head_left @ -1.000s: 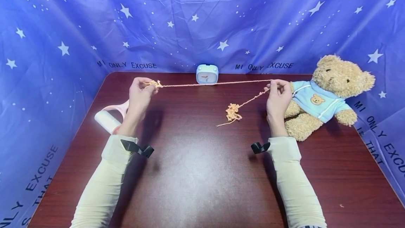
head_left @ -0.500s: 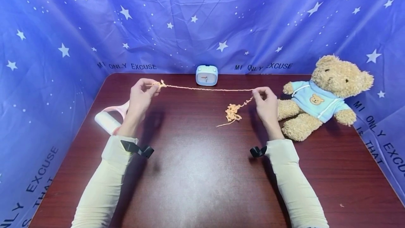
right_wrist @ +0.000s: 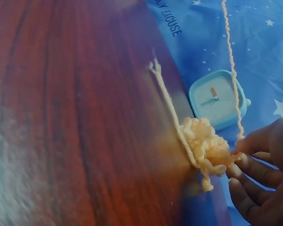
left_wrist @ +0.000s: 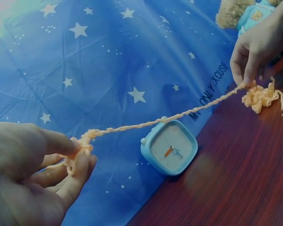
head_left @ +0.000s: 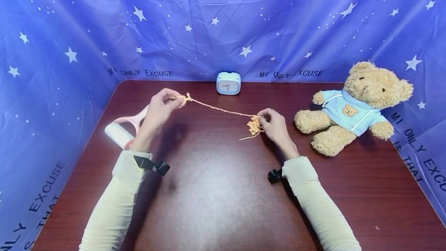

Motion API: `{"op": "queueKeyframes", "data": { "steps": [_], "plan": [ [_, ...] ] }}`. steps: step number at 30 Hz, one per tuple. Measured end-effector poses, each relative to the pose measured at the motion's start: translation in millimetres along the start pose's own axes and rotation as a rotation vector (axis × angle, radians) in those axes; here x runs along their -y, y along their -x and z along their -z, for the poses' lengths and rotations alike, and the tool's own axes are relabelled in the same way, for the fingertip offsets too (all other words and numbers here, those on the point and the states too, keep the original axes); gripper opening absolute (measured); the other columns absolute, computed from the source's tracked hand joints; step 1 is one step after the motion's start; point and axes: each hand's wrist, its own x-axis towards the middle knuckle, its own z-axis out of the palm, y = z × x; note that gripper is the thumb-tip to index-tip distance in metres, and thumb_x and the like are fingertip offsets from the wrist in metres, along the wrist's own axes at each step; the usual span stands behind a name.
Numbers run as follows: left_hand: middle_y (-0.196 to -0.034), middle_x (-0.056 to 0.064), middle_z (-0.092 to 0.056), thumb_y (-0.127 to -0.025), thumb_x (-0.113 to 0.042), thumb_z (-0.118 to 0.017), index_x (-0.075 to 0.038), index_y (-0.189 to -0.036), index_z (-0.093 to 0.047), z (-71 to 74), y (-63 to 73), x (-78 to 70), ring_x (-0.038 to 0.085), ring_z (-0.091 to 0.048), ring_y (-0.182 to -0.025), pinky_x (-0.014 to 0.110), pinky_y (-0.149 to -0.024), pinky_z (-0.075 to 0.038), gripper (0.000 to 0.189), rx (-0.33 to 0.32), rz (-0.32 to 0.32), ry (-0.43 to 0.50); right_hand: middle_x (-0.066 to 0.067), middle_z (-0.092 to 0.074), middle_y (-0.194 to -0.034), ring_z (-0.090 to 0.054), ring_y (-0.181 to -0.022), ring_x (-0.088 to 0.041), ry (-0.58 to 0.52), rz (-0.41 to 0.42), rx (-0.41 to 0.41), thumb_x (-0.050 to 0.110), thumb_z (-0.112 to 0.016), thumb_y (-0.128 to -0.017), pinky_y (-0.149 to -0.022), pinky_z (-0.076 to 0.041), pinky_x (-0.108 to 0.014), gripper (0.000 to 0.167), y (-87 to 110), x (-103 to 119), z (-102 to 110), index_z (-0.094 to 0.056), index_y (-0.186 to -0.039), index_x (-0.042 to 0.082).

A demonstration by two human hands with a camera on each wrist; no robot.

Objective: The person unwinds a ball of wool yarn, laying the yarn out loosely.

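Observation:
A peach-orange yarn cord [head_left: 223, 109] runs between the two hands, sloping down to the right. The left hand [head_left: 162, 107] pinches a small bunched end of it between thumb and fingers, raised above the table; loops poke out past the fingertips in the left wrist view. The right hand [head_left: 275, 127] pinches the cord lower down, right beside a crinkled clump of the same yarn [right_wrist: 205, 143]. From that clump a loose tail [right_wrist: 167, 101] with a frayed tip sticks out.
A light blue alarm clock [head_left: 228, 83] stands at the table's back edge, behind the cord. A teddy bear [head_left: 352, 109] in a blue top sits at the right. Left of the left forearm lies a white lint roller [head_left: 119, 134] with a pink handle.
The right hand has moved left and toward the person, from beside the bear to the yarn clump. The left hand has shifted slightly right. The cord between them is shorter and now slopes.

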Motion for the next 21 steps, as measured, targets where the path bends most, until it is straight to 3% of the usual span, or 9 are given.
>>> {"op": "queueKeyframes", "data": {
  "steps": [10, 16, 21],
  "plan": [
    [-0.084, -0.008, -0.066, -0.089, -0.006, -0.065, -0.003, -0.099, -0.057, -5.5, 0.9, -1.1, 0.004, -0.067, -0.077, 0.022, -0.078, -0.055, 0.013, 0.082, -0.025, -0.078, -0.013, -0.063, -0.095, -0.06, -0.086, -0.025, 0.0, 0.002, -0.02, 0.005, -0.061, -0.087, -0.079, -0.047, -0.035, 0.015, -1.7, 15.3, -0.8, -0.066, -0.101, 0.003],
    [-0.084, -0.01, -0.067, -0.088, -0.009, -0.068, -0.003, -0.098, -0.057, -7.1, 1.5, -1.2, 0.005, -0.067, -0.077, 0.021, -0.076, -0.055, 0.016, 0.099, -0.024, -0.106, -0.013, -0.065, -0.097, -0.062, -0.089, -0.024, -0.079, 0.086, -0.029, 0.004, -0.064, -0.086, -0.082, -0.05, -0.038, 0.016, -4.5, 39.0, -10.2, -0.066, -0.102, 0.003],
    [-0.083, -0.01, -0.067, -0.088, -0.01, -0.068, -0.002, -0.099, -0.058, -8.8, 2.6, -0.9, 0.006, -0.067, -0.077, 0.018, -0.075, -0.054, 0.017, 0.115, -0.027, -0.116, -0.013, -0.066, -0.098, -0.063, -0.088, -0.023, -0.176, 0.16, 0.023, 0.007, -0.066, -0.087, -0.079, -0.052, -0.038, 0.024, -6.7, 62.7, -28.6, -0.063, -0.11, 0.002]
  ]
}}
